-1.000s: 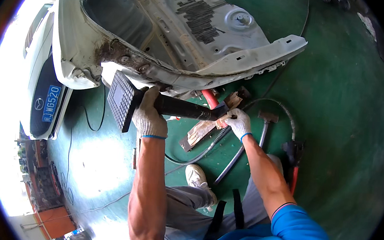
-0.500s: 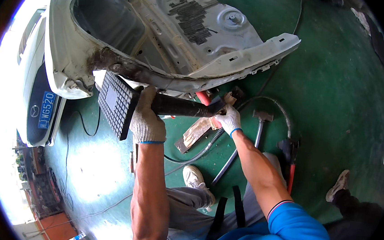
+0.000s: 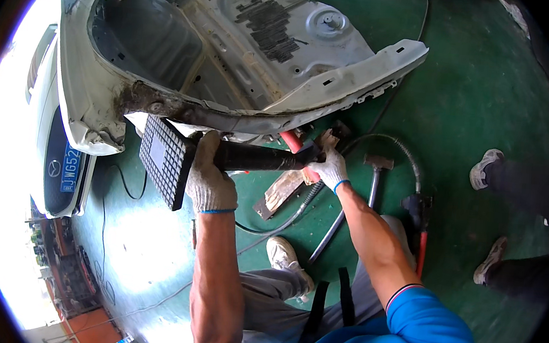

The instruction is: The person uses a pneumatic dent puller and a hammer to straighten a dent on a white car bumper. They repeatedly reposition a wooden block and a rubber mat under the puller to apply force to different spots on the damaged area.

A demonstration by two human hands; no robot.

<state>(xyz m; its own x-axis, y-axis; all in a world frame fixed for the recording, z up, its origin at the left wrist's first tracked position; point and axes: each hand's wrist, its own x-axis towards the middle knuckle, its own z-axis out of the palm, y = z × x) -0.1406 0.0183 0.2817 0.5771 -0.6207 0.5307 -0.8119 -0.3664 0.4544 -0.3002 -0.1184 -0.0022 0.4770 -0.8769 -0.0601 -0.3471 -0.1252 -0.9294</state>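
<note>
A black tube (image 3: 259, 157) with a square, grid-patterned black pad (image 3: 167, 163) at its left end lies crosswise in front of me, below the edge of a cut car body (image 3: 352, 81). My left hand (image 3: 211, 176), in a white knit glove, is closed around the tube just behind the pad. My right hand (image 3: 331, 168), also gloved, grips the tube's right end; a red part shows beside those fingers and partly hides behind them. The pad's upper edge is close under the car body's rusty edge; I cannot tell whether they touch.
A sledgehammer (image 3: 375, 173) leans by my right leg. A hose (image 3: 405, 149) curves to a black-and-red hand pump (image 3: 418, 212). A worn wood block (image 3: 279, 194) lies on the green floor. Another person's shoes (image 3: 485, 169) are at the right; a parked white car (image 3: 61, 184) stands left.
The view has shifted slightly, and the pad sits a little lower in it. Another of the nearby person's shoes has come into view at the right. Both hands keep their hold.
</note>
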